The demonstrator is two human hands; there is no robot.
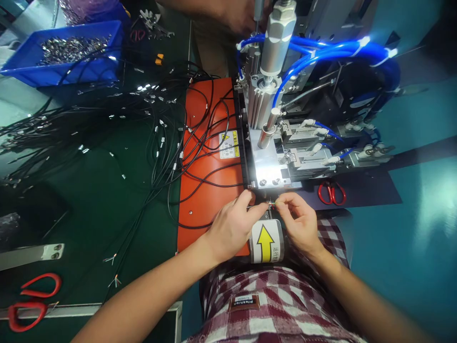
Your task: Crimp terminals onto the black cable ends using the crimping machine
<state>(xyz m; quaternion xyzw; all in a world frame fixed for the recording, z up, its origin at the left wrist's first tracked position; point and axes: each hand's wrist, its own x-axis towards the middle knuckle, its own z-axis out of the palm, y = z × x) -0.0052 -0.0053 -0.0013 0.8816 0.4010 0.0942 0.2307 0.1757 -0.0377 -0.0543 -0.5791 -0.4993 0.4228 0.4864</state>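
Observation:
A black cable point(194, 226) runs over the orange plate point(200, 209) to my left hand point(233, 226), whose thumb and fingers are closed on it near its stripped end. Fine coloured wires point(272, 204) fan out from that end. My right hand point(299, 224) pinches the wire tips between thumb and forefinger. Both hands are at the front of the metal machine point(266, 159), just above a label with a yellow arrow point(266, 242). The individual wires are too small to tell apart.
Black cables with metal ends point(162, 128) cover the green table at left. A blue bin point(74, 71) holds small metal parts. Red-handled scissors point(34, 302) lie lower left, another red-handled tool point(332, 193) right. Blue air hoses point(328, 47) arch over the machine.

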